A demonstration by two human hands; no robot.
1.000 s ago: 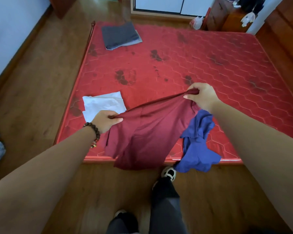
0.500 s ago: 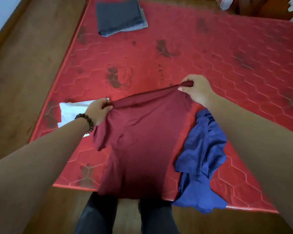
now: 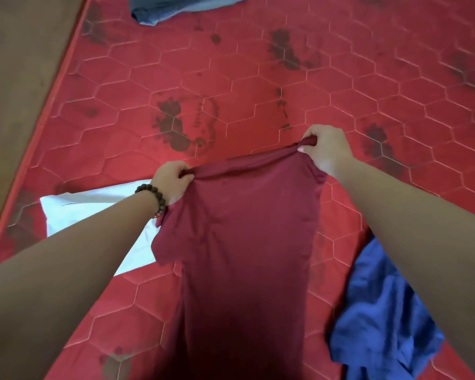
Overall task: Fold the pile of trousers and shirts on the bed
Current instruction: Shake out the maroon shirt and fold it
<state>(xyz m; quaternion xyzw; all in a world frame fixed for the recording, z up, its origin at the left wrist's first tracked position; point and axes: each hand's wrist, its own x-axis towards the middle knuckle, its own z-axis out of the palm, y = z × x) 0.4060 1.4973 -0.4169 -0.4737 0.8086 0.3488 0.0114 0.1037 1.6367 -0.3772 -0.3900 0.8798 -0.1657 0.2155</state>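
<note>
A maroon shirt [image 3: 239, 256] hangs stretched between my two hands above the red mattress [image 3: 231, 86]. My left hand [image 3: 170, 182], with a bead bracelet on the wrist, grips the shirt's top left corner. My right hand [image 3: 325, 148] pinches the top right corner, a little farther away. The shirt's lower part runs down out of the frame. A crumpled blue garment [image 3: 379, 314] lies on the mattress under my right forearm. A folded white garment [image 3: 99, 212] lies flat on the left, partly hidden by my left arm.
A folded grey garment [image 3: 176, 6] lies at the far end of the mattress, cut off by the top edge. Brown wooden floor [image 3: 19, 64] runs along the mattress's left side. The mattress carries dark flower prints.
The view has dropped and moved closer over the mattress. Both hands have lifted the maroon shirt's top edge, so it hangs longer and narrower; my legs and the floor below are out of sight.
</note>
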